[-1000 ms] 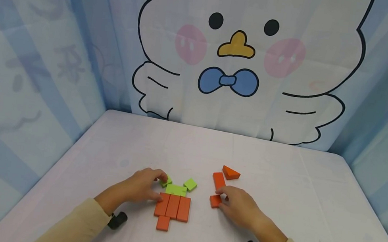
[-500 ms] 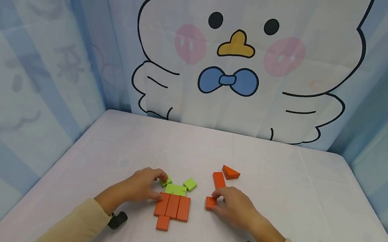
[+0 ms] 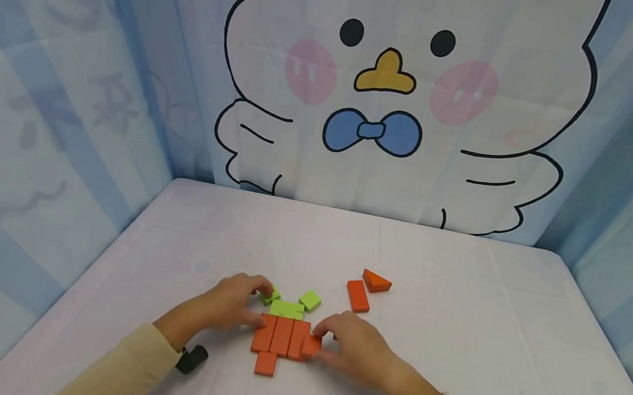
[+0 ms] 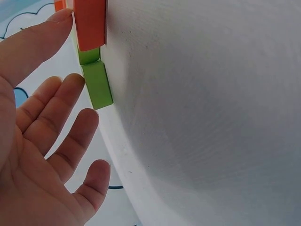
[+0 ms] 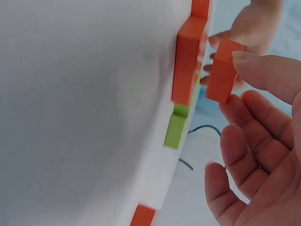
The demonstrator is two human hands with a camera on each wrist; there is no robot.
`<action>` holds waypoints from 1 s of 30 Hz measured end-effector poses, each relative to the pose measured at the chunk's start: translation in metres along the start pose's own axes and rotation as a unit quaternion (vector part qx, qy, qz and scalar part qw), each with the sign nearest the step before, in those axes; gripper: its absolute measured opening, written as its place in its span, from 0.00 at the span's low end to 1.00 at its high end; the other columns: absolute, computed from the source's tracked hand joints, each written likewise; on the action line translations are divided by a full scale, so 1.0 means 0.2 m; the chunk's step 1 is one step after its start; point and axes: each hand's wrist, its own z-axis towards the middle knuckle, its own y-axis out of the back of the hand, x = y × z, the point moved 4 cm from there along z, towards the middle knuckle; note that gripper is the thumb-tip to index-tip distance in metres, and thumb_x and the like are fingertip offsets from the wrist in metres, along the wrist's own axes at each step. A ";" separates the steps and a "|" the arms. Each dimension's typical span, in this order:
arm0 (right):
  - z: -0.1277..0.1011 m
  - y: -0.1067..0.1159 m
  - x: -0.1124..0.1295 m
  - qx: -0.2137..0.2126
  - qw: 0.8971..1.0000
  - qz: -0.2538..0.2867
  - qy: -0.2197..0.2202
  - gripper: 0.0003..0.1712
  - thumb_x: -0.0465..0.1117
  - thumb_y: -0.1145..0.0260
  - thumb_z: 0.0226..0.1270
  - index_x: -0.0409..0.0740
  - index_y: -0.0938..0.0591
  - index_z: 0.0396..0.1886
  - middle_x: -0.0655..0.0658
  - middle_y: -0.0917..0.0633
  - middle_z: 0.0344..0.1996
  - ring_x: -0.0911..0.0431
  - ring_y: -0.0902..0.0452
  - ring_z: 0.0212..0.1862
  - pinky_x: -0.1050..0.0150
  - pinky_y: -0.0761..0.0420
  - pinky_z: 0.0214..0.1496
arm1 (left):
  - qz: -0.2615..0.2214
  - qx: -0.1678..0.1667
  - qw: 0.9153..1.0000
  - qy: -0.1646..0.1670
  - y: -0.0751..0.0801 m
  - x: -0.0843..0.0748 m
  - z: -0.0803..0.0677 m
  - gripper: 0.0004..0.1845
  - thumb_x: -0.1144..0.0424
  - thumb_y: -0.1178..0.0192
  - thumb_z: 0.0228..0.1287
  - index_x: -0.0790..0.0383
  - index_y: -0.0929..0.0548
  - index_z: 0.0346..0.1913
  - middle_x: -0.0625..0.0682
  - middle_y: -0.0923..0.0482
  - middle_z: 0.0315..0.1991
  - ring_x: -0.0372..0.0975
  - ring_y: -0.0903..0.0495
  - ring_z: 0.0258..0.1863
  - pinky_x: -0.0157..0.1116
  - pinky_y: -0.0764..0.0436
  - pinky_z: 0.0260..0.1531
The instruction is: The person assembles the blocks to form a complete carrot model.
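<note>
At the right edge of the orange row, a small orange block (image 3: 311, 344) sits pinched in the right hand (image 3: 354, 353).

Held between thumb and forefinger, this block (image 5: 223, 70) hangs just beside the three upright orange bars (image 3: 282, 336), at about 3 o'clock from them and at 9 o'clock from the right palm; whether it already touches the nearest bar I cannot tell. Its long axis runs roughly along the bars' own. The left hand (image 3: 230, 302) lies at 9 o'clock of the row, fingers relaxed and spread, fingertips (image 4: 61, 19) against the bars and the small green block (image 4: 97, 84). One orange square (image 3: 265, 364) lies at 6 o'clock under the row, a green bar (image 3: 287, 310) at 12 o'clock. Farther off at 1 o'clock lie a loose orange bar (image 3: 357, 295) and an orange triangle (image 3: 376, 282) on the white table (image 3: 452, 343).
</note>
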 end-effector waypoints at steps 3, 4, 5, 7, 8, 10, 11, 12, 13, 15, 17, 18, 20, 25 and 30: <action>0.01 -0.02 0.04 0.006 1.000 0.000 0.020 0.13 0.45 0.26 0.63 0.47 0.15 0.45 0.57 0.17 0.38 0.61 0.27 0.41 0.64 0.21 0.45 | 0.001 0.000 1.000 0.002 0.00 0.00 0.00 0.25 0.59 0.22 0.53 0.54 0.20 0.54 0.45 0.22 0.49 0.45 0.25 0.54 0.46 0.23 0.55; 0.01 -0.03 0.05 0.008 1.000 0.001 0.026 0.13 0.46 0.26 0.63 0.47 0.15 0.44 0.58 0.18 0.37 0.62 0.27 0.41 0.65 0.21 0.45 | 0.001 0.000 1.000 0.001 0.00 0.00 0.00 0.25 0.59 0.22 0.53 0.54 0.20 0.54 0.45 0.22 0.49 0.45 0.25 0.54 0.46 0.23 0.55; 0.01 -0.04 0.06 0.010 0.999 0.002 0.033 0.13 0.47 0.26 0.63 0.47 0.15 0.43 0.58 0.18 0.36 0.62 0.27 0.41 0.65 0.22 0.45 | 0.001 0.000 1.000 0.000 0.00 0.00 0.00 0.25 0.59 0.22 0.54 0.54 0.20 0.54 0.45 0.22 0.49 0.45 0.25 0.54 0.46 0.23 0.55; 0.02 -0.05 0.07 0.011 0.999 0.003 0.046 0.13 0.49 0.26 0.64 0.48 0.15 0.43 0.60 0.19 0.35 0.63 0.27 0.41 0.66 0.22 0.44 | 0.001 0.000 1.000 -0.003 0.00 0.00 0.00 0.25 0.59 0.22 0.53 0.54 0.20 0.54 0.45 0.22 0.49 0.45 0.25 0.54 0.46 0.23 0.55; 0.02 -0.06 0.08 0.011 0.999 0.004 0.051 0.13 0.50 0.26 0.64 0.49 0.15 0.42 0.61 0.19 0.35 0.63 0.28 0.40 0.66 0.23 0.44 | 0.002 0.001 1.000 -0.005 0.00 0.00 0.00 0.25 0.60 0.22 0.53 0.54 0.20 0.54 0.45 0.22 0.49 0.45 0.25 0.54 0.47 0.23 0.55; 0.02 -0.08 0.09 0.013 0.998 0.004 0.058 0.13 0.50 0.26 0.64 0.49 0.15 0.42 0.62 0.20 0.34 0.64 0.28 0.40 0.67 0.23 0.44 | 0.002 0.002 1.000 -0.005 0.00 0.00 0.00 0.25 0.60 0.22 0.53 0.54 0.20 0.54 0.45 0.22 0.49 0.46 0.25 0.54 0.47 0.23 0.55; 0.02 -0.09 0.09 0.013 0.998 0.003 0.062 0.13 0.50 0.27 0.64 0.49 0.15 0.42 0.62 0.20 0.34 0.64 0.29 0.40 0.68 0.24 0.44 | 0.002 0.002 1.000 -0.006 0.00 0.00 0.00 0.25 0.60 0.22 0.53 0.54 0.20 0.54 0.45 0.22 0.49 0.46 0.25 0.54 0.47 0.23 0.55; 0.03 -0.09 0.10 0.013 0.998 0.001 0.065 0.13 0.50 0.27 0.64 0.49 0.15 0.42 0.63 0.20 0.34 0.64 0.29 0.40 0.68 0.24 0.44 | 0.003 0.002 1.000 -0.006 0.00 0.00 0.00 0.25 0.59 0.22 0.53 0.54 0.20 0.54 0.45 0.22 0.49 0.46 0.25 0.54 0.47 0.23 0.55; 0.03 -0.10 0.10 0.014 0.998 0.001 0.067 0.12 0.49 0.27 0.64 0.49 0.15 0.43 0.63 0.21 0.34 0.65 0.29 0.39 0.69 0.25 0.44 | 0.004 0.003 1.000 -0.006 0.00 0.00 0.00 0.25 0.59 0.22 0.53 0.54 0.20 0.54 0.45 0.22 0.49 0.46 0.25 0.54 0.47 0.24 0.55; 0.03 -0.11 0.11 0.015 0.997 -0.004 0.070 0.12 0.47 0.27 0.64 0.49 0.15 0.43 0.64 0.21 0.34 0.65 0.30 0.40 0.69 0.25 0.45 | 0.006 0.003 1.000 -0.006 0.00 0.01 0.01 0.25 0.59 0.22 0.53 0.54 0.20 0.54 0.45 0.22 0.49 0.46 0.25 0.54 0.47 0.24 0.55; 0.03 -0.12 0.11 0.017 0.997 -0.005 0.073 0.11 0.46 0.27 0.64 0.49 0.15 0.43 0.64 0.22 0.34 0.66 0.30 0.40 0.69 0.25 0.45 | 0.006 0.004 1.000 -0.005 0.00 0.01 0.01 0.25 0.59 0.22 0.54 0.53 0.20 0.54 0.45 0.22 0.49 0.45 0.25 0.54 0.47 0.24 0.55; 0.03 -0.12 0.12 0.018 0.997 -0.005 0.074 0.11 0.46 0.27 0.64 0.50 0.15 0.43 0.64 0.22 0.34 0.66 0.30 0.40 0.69 0.25 0.45 | 0.006 0.004 1.000 -0.004 0.00 0.01 0.01 0.25 0.59 0.23 0.54 0.53 0.20 0.54 0.44 0.22 0.49 0.45 0.25 0.54 0.47 0.24 0.56; 0.03 -0.12 0.13 0.021 0.997 -0.005 0.077 0.11 0.46 0.26 0.63 0.50 0.15 0.43 0.64 0.22 0.34 0.66 0.30 0.41 0.68 0.25 0.46 | 0.006 0.004 1.000 -0.004 0.00 0.01 0.01 0.25 0.59 0.23 0.54 0.53 0.20 0.54 0.45 0.22 0.50 0.45 0.25 0.55 0.47 0.24 0.56; 0.04 -0.14 0.14 0.030 0.997 -0.009 0.077 0.11 0.47 0.27 0.64 0.51 0.14 0.44 0.65 0.21 0.34 0.67 0.30 0.40 0.68 0.25 0.46 | 0.003 0.003 1.000 -0.003 0.00 0.01 0.01 0.25 0.59 0.22 0.53 0.53 0.20 0.54 0.44 0.22 0.49 0.45 0.25 0.55 0.47 0.24 0.56; 0.05 -0.15 0.14 0.038 0.997 -0.022 0.064 0.11 0.47 0.27 0.64 0.52 0.15 0.44 0.64 0.21 0.34 0.66 0.30 0.40 0.67 0.25 0.46 | 0.000 0.000 1.000 -0.003 0.00 0.00 0.00 0.25 0.60 0.22 0.53 0.54 0.20 0.54 0.44 0.21 0.49 0.45 0.24 0.54 0.47 0.23 0.55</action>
